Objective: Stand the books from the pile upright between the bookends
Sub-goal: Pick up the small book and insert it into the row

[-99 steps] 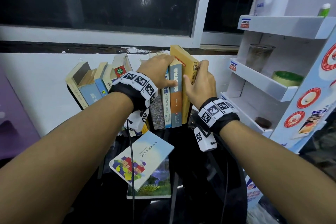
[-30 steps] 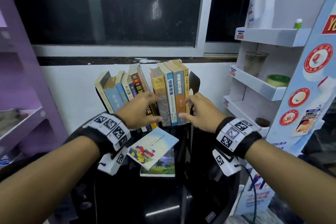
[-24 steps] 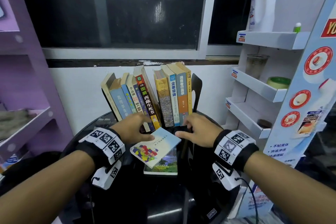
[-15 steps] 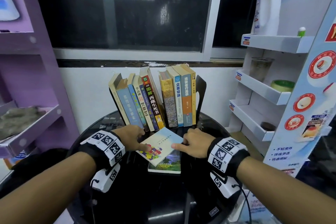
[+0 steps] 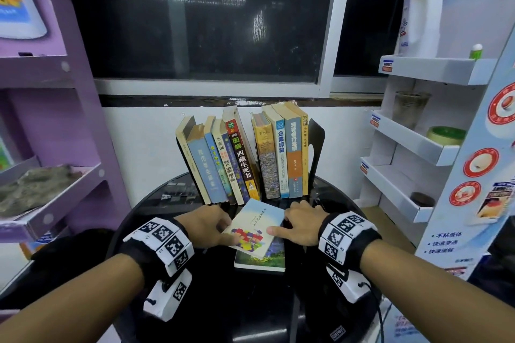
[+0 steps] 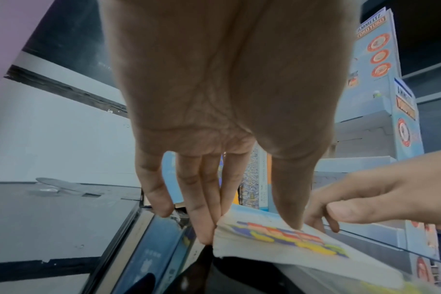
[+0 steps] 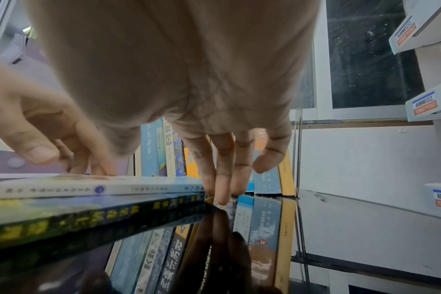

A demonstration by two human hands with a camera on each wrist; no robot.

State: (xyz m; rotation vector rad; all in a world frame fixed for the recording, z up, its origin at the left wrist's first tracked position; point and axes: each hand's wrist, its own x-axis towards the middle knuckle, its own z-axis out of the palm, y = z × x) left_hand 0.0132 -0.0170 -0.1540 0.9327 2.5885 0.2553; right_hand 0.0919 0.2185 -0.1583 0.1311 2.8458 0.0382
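Books [image 5: 257,234] of the pile are lying flat at 6 o'clock of the upright row [image 5: 245,156], and I am pinching the top one with my left hand [image 5: 207,227] while my right hand [image 5: 302,224] is pressing it, fingers relaxed.

You're standing in a small shop corner: cardboard display shelves [image 5: 434,72] carrying price labels and a detergent bottle [image 5: 420,8].

Both hands are now off the upright row: left hand [image 5: 207,227] and right hand [image 5: 302,227] flank the top book [image 5: 255,227].
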